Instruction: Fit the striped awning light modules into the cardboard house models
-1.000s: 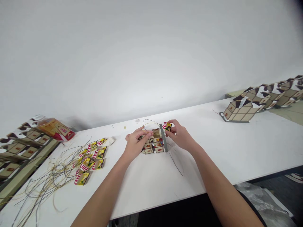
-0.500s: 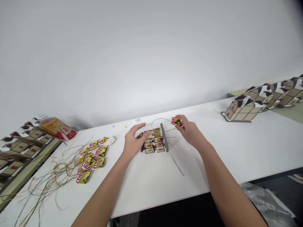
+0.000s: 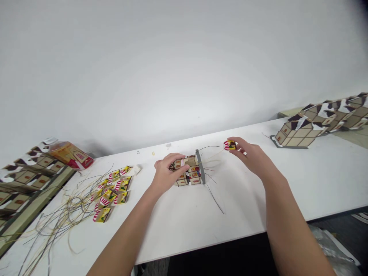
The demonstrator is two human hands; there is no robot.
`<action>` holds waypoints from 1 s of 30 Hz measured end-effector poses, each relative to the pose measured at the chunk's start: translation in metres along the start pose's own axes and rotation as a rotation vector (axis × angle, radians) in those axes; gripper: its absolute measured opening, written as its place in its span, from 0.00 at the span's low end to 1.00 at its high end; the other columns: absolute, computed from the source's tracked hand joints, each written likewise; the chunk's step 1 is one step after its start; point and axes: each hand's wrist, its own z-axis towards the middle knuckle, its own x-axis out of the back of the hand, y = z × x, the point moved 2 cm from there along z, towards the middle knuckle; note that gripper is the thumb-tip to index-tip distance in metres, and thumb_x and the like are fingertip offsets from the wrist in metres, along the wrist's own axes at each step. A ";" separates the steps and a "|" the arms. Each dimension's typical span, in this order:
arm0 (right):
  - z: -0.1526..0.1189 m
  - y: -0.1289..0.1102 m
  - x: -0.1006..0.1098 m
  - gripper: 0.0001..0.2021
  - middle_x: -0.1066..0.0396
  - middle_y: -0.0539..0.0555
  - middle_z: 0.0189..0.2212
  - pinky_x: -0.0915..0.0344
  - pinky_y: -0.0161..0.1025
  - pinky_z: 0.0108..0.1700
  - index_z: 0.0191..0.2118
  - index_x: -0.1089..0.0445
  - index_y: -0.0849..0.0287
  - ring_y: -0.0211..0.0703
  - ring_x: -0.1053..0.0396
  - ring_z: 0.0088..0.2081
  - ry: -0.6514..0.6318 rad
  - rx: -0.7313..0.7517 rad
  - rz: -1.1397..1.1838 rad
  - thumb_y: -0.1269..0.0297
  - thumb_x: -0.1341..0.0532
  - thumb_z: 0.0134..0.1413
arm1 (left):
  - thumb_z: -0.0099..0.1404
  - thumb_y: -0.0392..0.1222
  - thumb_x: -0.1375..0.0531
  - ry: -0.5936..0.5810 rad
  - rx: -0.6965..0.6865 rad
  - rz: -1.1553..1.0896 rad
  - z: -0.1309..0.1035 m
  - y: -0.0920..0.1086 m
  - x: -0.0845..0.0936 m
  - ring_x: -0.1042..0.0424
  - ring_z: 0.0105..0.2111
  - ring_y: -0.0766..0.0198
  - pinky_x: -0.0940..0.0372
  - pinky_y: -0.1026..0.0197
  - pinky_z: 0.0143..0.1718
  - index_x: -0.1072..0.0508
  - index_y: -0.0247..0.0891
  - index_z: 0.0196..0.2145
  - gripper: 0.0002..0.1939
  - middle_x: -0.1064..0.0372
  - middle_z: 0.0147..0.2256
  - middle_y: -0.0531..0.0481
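Note:
A small model house (image 3: 192,175) lies on its side on the white table, its grey base (image 3: 200,167) facing right. My left hand (image 3: 168,171) grips the house at its roof end, thumb across the front and fingers over the far side. Between thumb and fingertips my right hand (image 3: 248,153) pinches a small piece with a red-and-white striped awning (image 3: 230,145), held above the table to the right of the house. A dark wire (image 3: 211,147) and a pale one run from this piece to the house. Other thin wires (image 3: 215,198) stick out past the base.
Several more awning pieces (image 3: 120,184) lie at left with tangled wires (image 3: 69,209). A drink bottle (image 3: 70,153) leans by model houses (image 3: 24,176) at far left. More houses (image 3: 297,134) stand at right along the wall. The table's front edge (image 3: 201,257) is close to me.
My right hand has moved right with the awning piece, drawing its wires out straighter. My left hand has closed around the roof end of the house.

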 end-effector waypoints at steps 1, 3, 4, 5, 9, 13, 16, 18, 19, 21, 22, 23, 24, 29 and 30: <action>0.000 0.001 0.000 0.17 0.28 0.52 0.40 0.34 0.43 0.36 0.56 0.37 0.43 0.44 0.29 0.34 0.004 0.011 0.018 0.55 0.46 0.62 | 0.58 0.54 0.36 0.000 -0.001 0.005 0.000 0.000 0.000 0.30 0.49 0.56 0.37 0.54 0.52 0.24 0.45 0.42 0.17 0.29 0.49 0.47; 0.001 0.001 -0.001 0.17 0.30 0.52 0.46 0.32 0.44 0.40 0.56 0.37 0.43 0.44 0.29 0.37 0.021 0.067 0.081 0.55 0.45 0.62 | 0.58 0.55 0.36 0.000 -0.004 0.011 0.000 0.002 0.000 0.31 0.50 0.56 0.38 0.54 0.53 0.24 0.45 0.42 0.17 0.29 0.49 0.47; 0.001 -0.001 -0.003 0.17 0.31 0.53 0.49 0.32 0.45 0.42 0.56 0.37 0.43 0.44 0.29 0.40 0.029 0.103 0.119 0.55 0.45 0.62 | 0.58 0.55 0.36 -0.002 -0.007 0.016 0.000 0.002 0.001 0.31 0.50 0.56 0.39 0.53 0.54 0.24 0.45 0.42 0.17 0.29 0.49 0.46; 0.001 -0.004 -0.004 0.17 0.33 0.53 0.51 0.32 0.45 0.44 0.56 0.37 0.44 0.44 0.30 0.43 0.033 0.138 0.153 0.56 0.45 0.62 | 0.58 0.55 0.36 -0.006 -0.009 0.024 0.000 0.003 0.001 0.31 0.50 0.56 0.40 0.52 0.55 0.25 0.45 0.42 0.18 0.29 0.49 0.46; 0.001 -0.025 -0.015 0.18 0.35 0.55 0.52 0.31 0.45 0.46 0.56 0.35 0.48 0.46 0.32 0.48 -0.017 0.233 0.244 0.56 0.44 0.61 | 0.56 0.57 0.35 -0.045 0.026 0.110 0.000 0.006 0.001 0.32 0.51 0.54 0.53 0.44 0.62 0.28 0.49 0.48 0.23 0.30 0.51 0.49; -0.003 -0.046 -0.023 0.17 0.34 0.55 0.51 0.30 0.43 0.43 0.55 0.35 0.49 0.44 0.32 0.44 -0.064 0.304 0.278 0.58 0.43 0.61 | 0.59 0.58 0.38 -0.094 0.064 0.155 -0.001 0.007 -0.001 0.35 0.54 0.52 0.63 0.38 0.63 0.30 0.53 0.51 0.23 0.31 0.53 0.51; -0.005 -0.055 -0.028 0.18 0.34 0.55 0.50 0.30 0.43 0.41 0.56 0.35 0.49 0.43 0.32 0.41 -0.089 0.342 0.282 0.58 0.43 0.61 | 0.63 0.56 0.41 -0.094 0.071 0.155 0.000 0.005 -0.002 0.34 0.53 0.53 0.63 0.37 0.62 0.29 0.53 0.50 0.19 0.30 0.51 0.51; -0.005 -0.058 -0.031 0.18 0.33 0.56 0.49 0.30 0.43 0.40 0.56 0.35 0.50 0.43 0.32 0.40 -0.108 0.350 0.292 0.57 0.43 0.61 | 0.64 0.55 0.42 -0.082 0.064 0.151 0.001 0.004 -0.001 0.34 0.52 0.53 0.63 0.37 0.62 0.30 0.53 0.52 0.19 0.29 0.50 0.50; -0.006 -0.060 -0.032 0.18 0.33 0.56 0.49 0.30 0.43 0.40 0.56 0.35 0.50 0.43 0.32 0.40 -0.119 0.352 0.298 0.57 0.43 0.61 | 0.64 0.54 0.42 -0.080 0.060 0.149 0.001 0.004 -0.001 0.33 0.52 0.54 0.63 0.37 0.62 0.30 0.53 0.53 0.20 0.28 0.49 0.50; -0.006 -0.063 -0.035 0.17 0.32 0.55 0.48 0.30 0.42 0.40 0.55 0.34 0.49 0.43 0.32 0.40 -0.142 0.353 0.317 0.56 0.43 0.61 | 0.64 0.54 0.42 -0.087 0.048 0.147 0.001 0.003 -0.001 0.34 0.53 0.54 0.63 0.36 0.62 0.31 0.54 0.54 0.21 0.28 0.48 0.50; -0.007 -0.065 -0.036 0.17 0.32 0.55 0.49 0.30 0.42 0.40 0.54 0.34 0.49 0.43 0.32 0.40 -0.150 0.354 0.328 0.56 0.43 0.61 | 0.64 0.54 0.42 -0.096 0.042 0.147 0.001 0.003 -0.001 0.34 0.53 0.53 0.64 0.36 0.62 0.31 0.55 0.54 0.20 0.27 0.48 0.50; -0.007 -0.066 -0.037 0.17 0.32 0.55 0.49 0.30 0.42 0.41 0.54 0.34 0.49 0.43 0.32 0.40 -0.156 0.350 0.335 0.56 0.43 0.61 | 0.64 0.54 0.42 -0.107 0.037 0.145 0.001 0.002 0.000 0.35 0.54 0.53 0.64 0.36 0.63 0.30 0.55 0.53 0.20 0.27 0.47 0.50; -0.007 -0.067 -0.039 0.17 0.32 0.55 0.49 0.31 0.42 0.41 0.54 0.35 0.49 0.43 0.32 0.41 -0.159 0.343 0.338 0.55 0.43 0.61 | 0.63 0.55 0.41 -0.118 0.035 0.140 0.001 0.002 0.000 0.36 0.55 0.52 0.64 0.36 0.63 0.29 0.56 0.52 0.19 0.27 0.47 0.50; -0.006 -0.069 -0.046 0.16 0.30 0.54 0.48 0.32 0.45 0.44 0.53 0.36 0.52 0.45 0.32 0.44 -0.111 0.288 0.284 0.56 0.43 0.61 | 0.63 0.58 0.43 -0.165 0.026 0.106 0.001 -0.001 0.002 0.37 0.56 0.50 0.64 0.38 0.64 0.24 0.56 0.45 0.15 0.29 0.50 0.51; -0.006 -0.069 -0.048 0.16 0.30 0.54 0.48 0.33 0.46 0.45 0.53 0.35 0.52 0.45 0.32 0.45 -0.093 0.281 0.272 0.57 0.43 0.60 | 0.65 0.57 0.45 -0.167 0.018 0.104 0.002 -0.001 0.002 0.36 0.56 0.51 0.64 0.39 0.64 0.23 0.56 0.44 0.15 0.29 0.50 0.51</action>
